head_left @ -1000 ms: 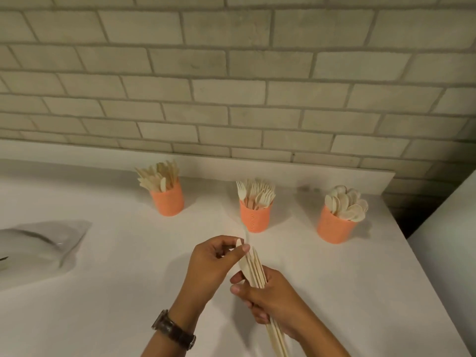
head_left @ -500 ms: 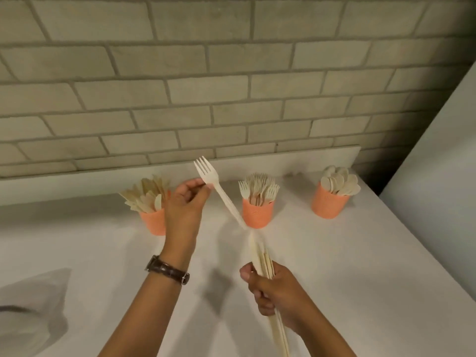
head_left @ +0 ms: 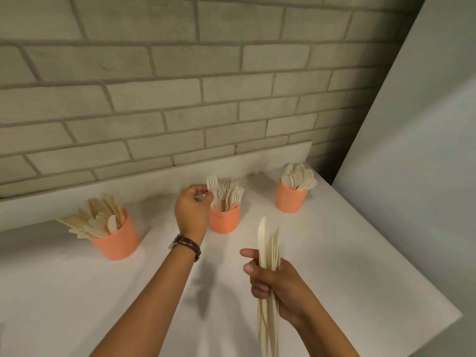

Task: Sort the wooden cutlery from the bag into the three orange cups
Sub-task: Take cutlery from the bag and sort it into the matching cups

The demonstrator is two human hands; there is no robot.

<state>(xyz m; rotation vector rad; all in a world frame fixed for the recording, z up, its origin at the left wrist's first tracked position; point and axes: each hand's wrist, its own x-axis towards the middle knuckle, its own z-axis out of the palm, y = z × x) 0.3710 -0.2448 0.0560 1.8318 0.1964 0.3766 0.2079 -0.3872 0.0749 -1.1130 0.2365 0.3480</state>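
my left hand (head_left: pixel 192 210) pinches a fork (head_left: pixel 211 183) over the middle cup (head_left: pixel 224 220) | my right hand (head_left: pixel 279 286) grips a cutlery bundle (head_left: pixel 268 249); tips up

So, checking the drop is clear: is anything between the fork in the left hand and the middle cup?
Nothing visible blocks it. The left hand pinches the fork at the middle cup, beside the forks standing in it; only those crowd the opening. The right hand grips the other cutlery, well clear.
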